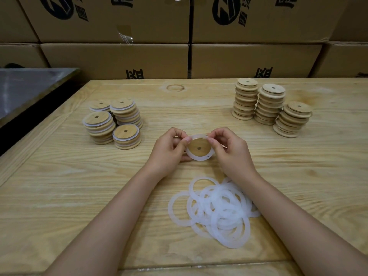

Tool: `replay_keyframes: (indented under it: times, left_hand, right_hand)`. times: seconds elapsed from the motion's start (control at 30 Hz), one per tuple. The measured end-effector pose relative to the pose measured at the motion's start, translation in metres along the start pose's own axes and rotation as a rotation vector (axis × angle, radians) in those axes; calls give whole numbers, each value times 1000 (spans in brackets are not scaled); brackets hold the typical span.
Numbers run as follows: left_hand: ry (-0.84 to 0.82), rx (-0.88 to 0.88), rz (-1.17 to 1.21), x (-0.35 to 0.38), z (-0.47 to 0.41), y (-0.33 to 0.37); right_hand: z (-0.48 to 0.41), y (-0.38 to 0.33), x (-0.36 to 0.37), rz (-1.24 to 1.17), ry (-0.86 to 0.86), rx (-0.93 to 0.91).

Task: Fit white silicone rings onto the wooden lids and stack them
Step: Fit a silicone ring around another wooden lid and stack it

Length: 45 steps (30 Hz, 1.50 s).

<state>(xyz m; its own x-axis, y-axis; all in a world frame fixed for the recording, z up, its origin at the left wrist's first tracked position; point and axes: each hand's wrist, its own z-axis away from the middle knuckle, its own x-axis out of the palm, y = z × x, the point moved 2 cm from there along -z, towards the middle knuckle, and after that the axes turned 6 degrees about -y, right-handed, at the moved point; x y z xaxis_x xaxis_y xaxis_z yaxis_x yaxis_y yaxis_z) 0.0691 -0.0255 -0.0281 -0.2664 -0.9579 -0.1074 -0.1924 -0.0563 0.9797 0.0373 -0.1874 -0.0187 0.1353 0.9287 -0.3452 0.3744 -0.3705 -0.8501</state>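
Holding a wooden lid (199, 149) between them over the desk (79, 196), the left hand (169, 150) and right hand (231, 150) hide its far edge behind their fingertips, so whether the white silicone ring (199, 158) is seated there cannot be told. Both forearms are cut off at the lower frame edge, and the right forearm covers part of the pile of loose rings (217, 210). The left hand grips the lid's left side, thumb in front and curled fingers behind; the right hand pinches the ring at the lid's upper right. The lid lies between the hands, its round face tilted toward the viewer. The ring shows as a flat white band around its near edge. The face is pale brown with a small dark centre hole. The loose rings lie nearer the person than the right hand, translucent and overlapping. Beyond and left of the left hand stand four ringed stacks (113, 122); beyond and right of the right hand stand three bare stacks (268, 106). Behind, cardboard boxes (119, 56) bear print that is cut off.
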Motion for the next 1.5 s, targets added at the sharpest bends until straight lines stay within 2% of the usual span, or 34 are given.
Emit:
replay_keyframes:
  times: [0.23, 0.43, 0.6, 0.77, 1.03, 1.3, 1.5]
  left_hand:
    - [27, 50, -64, -3, 1, 0]
    - [-21, 35, 47, -3, 1, -1]
    - [-37, 58, -108, 2, 2, 2]
    - [-25, -22, 6, 0, 2, 3]
    - [11, -19, 104, -2, 2, 2]
    - [-18, -47, 220, -3, 2, 1]
    - [-10, -68, 295, -4, 0, 2]
  right_hand:
    - [-3, 5, -2, -88, -4, 90]
    - [-4, 9, -7, -216, 6, 222]
    - [-1, 5, -2, -243, -33, 202]
    - [0, 8, -1, -304, -51, 306]
    - [-2, 6, 4, -312, -60, 341]
    - [0, 5, 4, -455, -76, 386]
    - [1, 1, 4, -395, -115, 384]
